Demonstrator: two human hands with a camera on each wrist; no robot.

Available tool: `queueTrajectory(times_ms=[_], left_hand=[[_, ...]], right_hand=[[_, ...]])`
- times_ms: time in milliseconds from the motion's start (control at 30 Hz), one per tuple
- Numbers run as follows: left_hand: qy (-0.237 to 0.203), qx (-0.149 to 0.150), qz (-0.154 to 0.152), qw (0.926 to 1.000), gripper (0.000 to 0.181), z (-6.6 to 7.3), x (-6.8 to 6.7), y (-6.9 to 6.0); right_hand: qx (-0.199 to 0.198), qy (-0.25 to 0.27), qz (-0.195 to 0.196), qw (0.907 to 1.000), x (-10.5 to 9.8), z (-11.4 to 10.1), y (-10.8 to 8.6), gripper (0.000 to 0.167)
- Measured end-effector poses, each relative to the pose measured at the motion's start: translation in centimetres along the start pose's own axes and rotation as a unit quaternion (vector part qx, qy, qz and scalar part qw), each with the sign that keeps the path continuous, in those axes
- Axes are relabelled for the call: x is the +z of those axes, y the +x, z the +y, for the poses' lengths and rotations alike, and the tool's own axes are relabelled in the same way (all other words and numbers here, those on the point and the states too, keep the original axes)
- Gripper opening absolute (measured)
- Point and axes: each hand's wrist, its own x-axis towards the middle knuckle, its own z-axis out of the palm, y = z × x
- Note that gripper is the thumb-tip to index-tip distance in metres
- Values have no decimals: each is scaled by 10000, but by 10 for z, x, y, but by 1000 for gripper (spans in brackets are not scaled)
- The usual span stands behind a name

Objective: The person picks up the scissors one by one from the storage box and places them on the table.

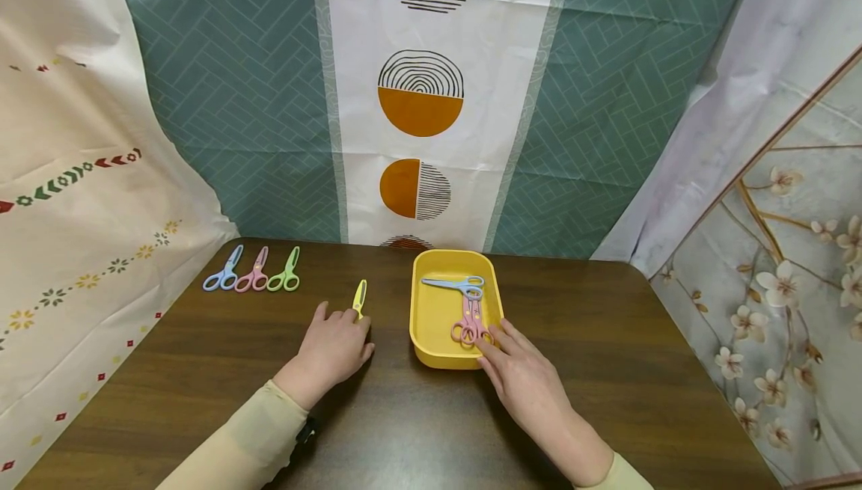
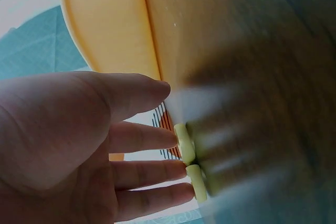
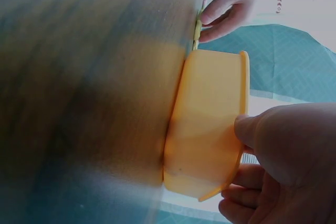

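Note:
My left hand (image 1: 331,349) is over a yellow-green pair of scissors (image 1: 360,297) lying on the table. Its fingertips touch the handle loops (image 2: 185,142), with the fingers fairly straight and the thumb apart from them. At the near right corner of a yellow box (image 1: 431,361), my right hand (image 1: 528,378) holds the rim, its thumb on the near side and its fingers over the right edge. Inside the box are blue scissors (image 1: 447,284) and pink scissors (image 1: 469,310), the blue lying partly across the pink. Whether the pink is more than one pair is hard to tell.
Blue scissors (image 1: 224,271), pink scissors (image 1: 254,273) and green scissors (image 1: 286,273) lie in a row at the back left of the brown wooden table (image 1: 592,325). Patterned cloths (image 1: 269,101) hang behind and at both sides.

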Motion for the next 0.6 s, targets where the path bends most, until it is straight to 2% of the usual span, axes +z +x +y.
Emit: queueTrajectory(times_ms=[233,467,600], left_hand=[[-39,-18,75,10000,41,-5,7,3],[-121,-114,-118,9998,40,-13,2,8],[-160,-209,-241,9994,42,-18,3,10]], right_hand=[[20,1,-46,10000,-1,0,1,41],[-2,-11,-65,10000,-1,0,1,42],[38,-15,-88,10000,-1,-1,1,41]])
